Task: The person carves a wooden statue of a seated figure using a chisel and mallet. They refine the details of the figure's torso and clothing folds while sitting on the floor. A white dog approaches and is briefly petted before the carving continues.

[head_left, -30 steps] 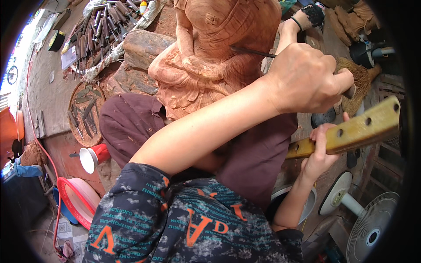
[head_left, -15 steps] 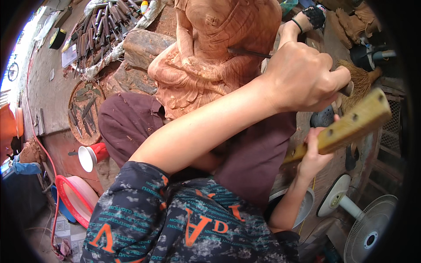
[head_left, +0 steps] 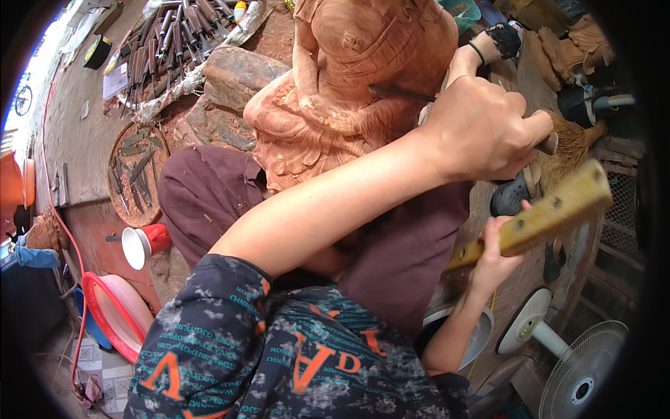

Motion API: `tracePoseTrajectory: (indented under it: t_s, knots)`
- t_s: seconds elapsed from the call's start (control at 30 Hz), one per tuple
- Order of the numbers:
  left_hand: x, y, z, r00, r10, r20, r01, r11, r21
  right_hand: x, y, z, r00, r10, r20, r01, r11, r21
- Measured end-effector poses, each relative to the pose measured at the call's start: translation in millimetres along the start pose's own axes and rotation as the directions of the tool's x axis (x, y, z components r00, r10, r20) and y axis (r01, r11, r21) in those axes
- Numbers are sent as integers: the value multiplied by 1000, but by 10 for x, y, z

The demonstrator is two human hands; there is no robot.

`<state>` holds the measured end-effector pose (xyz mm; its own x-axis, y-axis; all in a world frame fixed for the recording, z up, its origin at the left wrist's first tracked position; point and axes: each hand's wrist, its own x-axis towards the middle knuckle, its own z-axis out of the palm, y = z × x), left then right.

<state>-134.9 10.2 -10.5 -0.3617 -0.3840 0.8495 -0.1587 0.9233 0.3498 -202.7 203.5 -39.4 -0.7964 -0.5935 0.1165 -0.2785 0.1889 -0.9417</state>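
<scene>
A reddish-brown wood carving of a seated figure (head_left: 349, 105) stands upright before me, its top cut off by the picture's edge. My left hand (head_left: 481, 129) is closed round a chisel (head_left: 401, 92), its dark blade reaching the carving's side beside the arm. The butt of the chisel's handle sticks out past my fist. Lower on the right, my right hand (head_left: 495, 258) grips a thick yellowish wooden mallet (head_left: 558, 215) with dark dents along its side. The mallet slants up to the right, its far end below and apart from the chisel's butt.
Many wood-handled chisels (head_left: 171, 42) lie at the far left, near a round tray (head_left: 165, 157) of blades. A red-and-white cup (head_left: 157, 239) lies beside my knee. At right are a straw broom (head_left: 569, 146), a dark clog (head_left: 509, 199) and a white fan (head_left: 583, 384).
The mallet's far end has dropped a little, away from the chisel's butt. My left hand keeps the chisel against the carving. The whole view has shifted slightly.
</scene>
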Motion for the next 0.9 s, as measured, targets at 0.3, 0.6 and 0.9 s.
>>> tracePoseTrajectory:
  t_s: [0.3, 0.6, 0.9]
  knots:
    - [-25, -6, -45, 1000, -3, -31, 0, 997, -81, -44, 60, 23, 983, -169, 75, 183, 942, -280]
    - [-60, 15, -130, 1000, 1, -24, -6, 984, -177, -71, 115, 25, 944, -314, 98, 329, 909, -256]
    - [-159, 0, -168, 999, 50, 3, -48, 974, -221, -153, 37, 50, 968, -252, 13, 249, 950, -190]
